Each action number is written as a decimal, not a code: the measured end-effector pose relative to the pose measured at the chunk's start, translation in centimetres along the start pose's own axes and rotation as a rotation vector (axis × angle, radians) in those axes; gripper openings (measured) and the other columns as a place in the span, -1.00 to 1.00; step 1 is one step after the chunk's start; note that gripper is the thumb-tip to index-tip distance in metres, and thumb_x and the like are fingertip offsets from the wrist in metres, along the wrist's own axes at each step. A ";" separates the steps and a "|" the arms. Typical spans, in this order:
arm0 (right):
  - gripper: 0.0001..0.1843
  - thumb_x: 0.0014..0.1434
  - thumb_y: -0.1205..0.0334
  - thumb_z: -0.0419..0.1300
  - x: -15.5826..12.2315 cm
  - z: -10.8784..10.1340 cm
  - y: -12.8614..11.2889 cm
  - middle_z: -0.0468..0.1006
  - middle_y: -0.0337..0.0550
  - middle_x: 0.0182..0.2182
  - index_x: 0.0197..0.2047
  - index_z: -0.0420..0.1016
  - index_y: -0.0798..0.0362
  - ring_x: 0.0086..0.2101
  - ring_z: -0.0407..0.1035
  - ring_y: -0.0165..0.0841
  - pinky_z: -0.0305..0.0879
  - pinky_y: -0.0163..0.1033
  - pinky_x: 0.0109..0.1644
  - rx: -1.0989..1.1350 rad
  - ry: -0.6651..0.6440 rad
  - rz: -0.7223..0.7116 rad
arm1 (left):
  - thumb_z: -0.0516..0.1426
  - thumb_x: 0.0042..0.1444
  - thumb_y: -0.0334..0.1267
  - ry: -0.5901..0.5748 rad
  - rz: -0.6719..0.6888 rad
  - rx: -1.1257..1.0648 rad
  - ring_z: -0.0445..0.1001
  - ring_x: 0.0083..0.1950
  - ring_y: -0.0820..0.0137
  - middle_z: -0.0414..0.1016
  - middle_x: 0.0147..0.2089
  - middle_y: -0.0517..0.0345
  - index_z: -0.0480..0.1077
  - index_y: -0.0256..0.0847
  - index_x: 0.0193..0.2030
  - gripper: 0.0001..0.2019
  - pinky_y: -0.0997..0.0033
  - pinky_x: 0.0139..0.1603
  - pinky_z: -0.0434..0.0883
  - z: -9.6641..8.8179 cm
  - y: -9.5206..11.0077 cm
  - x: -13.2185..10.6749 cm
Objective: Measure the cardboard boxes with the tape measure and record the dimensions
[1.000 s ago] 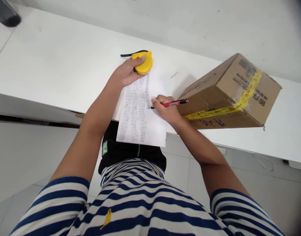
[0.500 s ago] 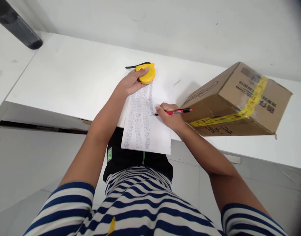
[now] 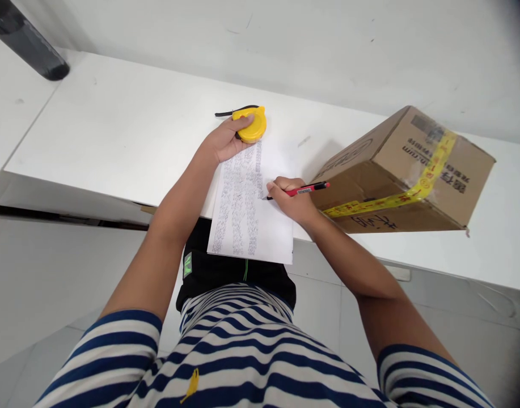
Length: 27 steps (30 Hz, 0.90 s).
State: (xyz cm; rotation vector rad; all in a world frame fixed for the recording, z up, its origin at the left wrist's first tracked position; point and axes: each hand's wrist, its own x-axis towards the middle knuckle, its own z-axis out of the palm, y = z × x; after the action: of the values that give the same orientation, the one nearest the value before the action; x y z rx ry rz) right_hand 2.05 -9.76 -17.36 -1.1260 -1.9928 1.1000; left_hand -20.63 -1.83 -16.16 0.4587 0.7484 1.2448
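Observation:
My left hand is closed around a yellow tape measure, with the thumb over its face and a black strap trailing to the left. The tape measure sits at the top end of a white sheet of paper, which bears several columns of small handwriting. In my right hand is a red and black pen, pinched near its tip. The tip points at the paper beside the rightmost column. The paper's near end hangs over the table edge above my lap.
A brown cardboard box with yellow tape stands on the white table just right of my right hand. A dark cylindrical post is at the far left. A pale wall runs behind the table.
The whole view has shifted slightly, so everything appears a little further left and up. Both hands keep their grips, and the pen stays at nearly the same spot on the paper.

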 end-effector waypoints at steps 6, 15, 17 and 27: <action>-0.44 0.27 -0.12 0.19 -0.2 0.2 0.5 0.13 -0.37 -0.65 -0.60 0.06 -0.06 -0.54 0.08 -0.43 0.04 -0.25 -0.43 -0.008 0.053 -0.002 | 0.24 0.28 -0.39 -0.020 -0.010 -0.012 0.64 0.23 0.23 0.68 0.01 -0.04 0.49 -0.22 0.24 -0.61 0.21 0.34 0.54 -0.4 0.0 0.4; -0.57 0.34 0.23 0.04 1.4 1.8 2.3 0.47 0.04 0.09 0.20 0.53 -0.06 -0.14 0.50 -0.24 0.49 -0.12 -0.16 -0.459 0.316 -0.126 | 0.22 0.28 -0.27 -0.036 0.043 -0.080 0.69 -0.03 0.30 0.71 -0.09 -0.02 0.59 -0.25 -0.04 -0.82 0.30 0.16 0.59 -1.1 0.1 0.6; -0.37 0.29 0.36 -0.01 1.7 1.8 2.5 0.43 0.15 0.21 0.39 0.40 -0.03 -0.09 0.54 -0.20 0.54 -0.08 -0.15 -0.548 0.275 -0.107 | 0.18 0.30 -0.22 -0.014 0.070 -0.127 0.70 -0.06 0.31 0.72 -0.13 0.00 0.59 -0.24 -0.06 -0.79 0.31 0.09 0.61 -1.1 0.5 0.5; -0.62 0.40 0.04 0.17 -1.6 -3.5 -5.4 0.50 0.01 0.35 0.24 0.54 -0.25 0.47 0.20 0.06 0.23 0.42 0.47 -0.805 0.434 -0.481 | 0.15 0.38 -0.03 -0.324 -0.028 0.060 0.75 -0.02 0.22 0.76 -0.12 -0.04 0.62 -0.17 0.11 -0.64 0.33 -0.02 0.65 7.0 2.0 -8.3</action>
State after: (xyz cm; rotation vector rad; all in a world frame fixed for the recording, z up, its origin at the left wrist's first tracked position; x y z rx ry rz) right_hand 3.50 -11.46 -11.14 -1.0274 -2.1976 -0.2205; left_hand -17.98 -8.68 -7.90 0.6782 0.5151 1.0904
